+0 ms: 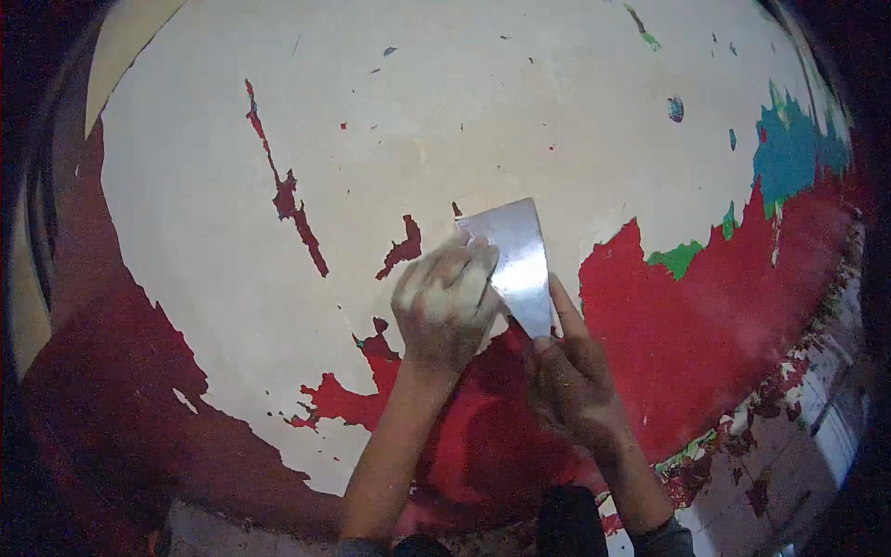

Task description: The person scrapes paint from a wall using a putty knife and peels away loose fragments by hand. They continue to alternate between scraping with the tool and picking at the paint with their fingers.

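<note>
A metal scraper (520, 265) with a broad, shiny blade points up and away over a pale surface (232, 204) marked with red, green and teal paint. Around its narrow lower end are the fingers of my right hand (575, 385), with the handle mostly hidden in them. My left hand (445, 302) is closed at the left edge of the blade, its knuckles dusted white; what its fingers grip, if anything, is hidden. Red paint (696, 316) covers the surface below and to the right of the hands.
Paint flakes and scraps (761, 418) lie along the curved edge at the lower right. Teal paint (784, 153) shows at the right. Red streaks (288, 195) mark the pale area at the left. Dark shapes (571, 520) stand at the bottom edge.
</note>
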A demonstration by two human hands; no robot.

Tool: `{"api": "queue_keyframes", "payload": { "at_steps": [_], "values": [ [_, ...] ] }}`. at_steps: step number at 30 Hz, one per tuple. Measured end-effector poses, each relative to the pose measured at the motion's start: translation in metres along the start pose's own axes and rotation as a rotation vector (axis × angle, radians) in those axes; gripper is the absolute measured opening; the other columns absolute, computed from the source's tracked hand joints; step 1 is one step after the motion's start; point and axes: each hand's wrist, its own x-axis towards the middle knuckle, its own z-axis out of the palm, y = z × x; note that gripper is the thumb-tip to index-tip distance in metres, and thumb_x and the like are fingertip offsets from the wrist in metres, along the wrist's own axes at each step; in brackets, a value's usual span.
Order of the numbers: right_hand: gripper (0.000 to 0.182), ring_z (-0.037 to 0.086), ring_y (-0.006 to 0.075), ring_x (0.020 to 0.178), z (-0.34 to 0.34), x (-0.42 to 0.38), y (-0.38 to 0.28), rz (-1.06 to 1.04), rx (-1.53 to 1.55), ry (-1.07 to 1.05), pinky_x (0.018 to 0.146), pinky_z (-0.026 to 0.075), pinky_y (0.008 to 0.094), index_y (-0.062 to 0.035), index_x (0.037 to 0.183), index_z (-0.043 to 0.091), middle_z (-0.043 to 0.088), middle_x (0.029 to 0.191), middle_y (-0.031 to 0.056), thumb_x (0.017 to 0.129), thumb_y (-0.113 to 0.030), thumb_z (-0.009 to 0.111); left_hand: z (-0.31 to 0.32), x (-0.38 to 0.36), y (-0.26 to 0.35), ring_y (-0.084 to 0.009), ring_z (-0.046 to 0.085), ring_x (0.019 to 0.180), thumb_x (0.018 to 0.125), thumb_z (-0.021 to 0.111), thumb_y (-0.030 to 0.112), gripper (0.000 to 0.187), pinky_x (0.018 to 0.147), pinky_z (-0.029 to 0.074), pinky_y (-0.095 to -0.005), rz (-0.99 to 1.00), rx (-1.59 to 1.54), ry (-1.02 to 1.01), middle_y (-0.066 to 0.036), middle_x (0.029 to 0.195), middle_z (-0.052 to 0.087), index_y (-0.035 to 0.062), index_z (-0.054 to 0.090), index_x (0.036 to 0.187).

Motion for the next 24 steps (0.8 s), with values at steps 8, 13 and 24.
{"api": "queue_keyframes", "payload": {
  "at_steps": [8,13,24],
  "values": [
    [0.059,0.038,0.0043,0.044,-0.005,0.006,0.003,0.009,0.056,-0.021,0.037,0.034,0.0205,-0.0149,0.146,0.014,0.046,0.067,-0.0030,0.095,-0.012,0.043,0.003,0.000,-0.002,-0.0245,0.064,0.089,0.067,0.063,0.014,0.024,0.069,0.051,-0.0372,-0.006,-0.017,0.002,-0.007,0.092,0.066,0.0071,0.066,0.090],
    [0.059,0.039,0.0043,0.043,0.000,0.004,-0.002,-0.005,0.025,0.004,0.036,0.033,0.0210,-0.0137,0.145,0.014,0.047,0.065,-0.0027,0.095,-0.013,0.043,0.000,0.004,-0.002,-0.0243,0.065,0.089,0.068,0.062,0.016,0.024,0.070,0.051,-0.0371,0.023,0.007,0.011,-0.006,0.093,0.066,0.0078,0.066,0.091],
    [0.058,0.039,0.0044,0.042,-0.007,0.008,0.009,-0.075,-0.079,-0.002,0.036,0.033,0.0205,-0.0112,0.145,0.013,0.045,0.061,-0.0022,0.094,-0.011,0.041,0.002,0.001,-0.003,-0.0233,0.064,0.086,0.068,0.062,0.015,0.022,0.068,0.050,-0.0354,0.057,0.028,0.007,-0.007,0.090,0.065,0.0090,0.066,0.089]
  ]
}}
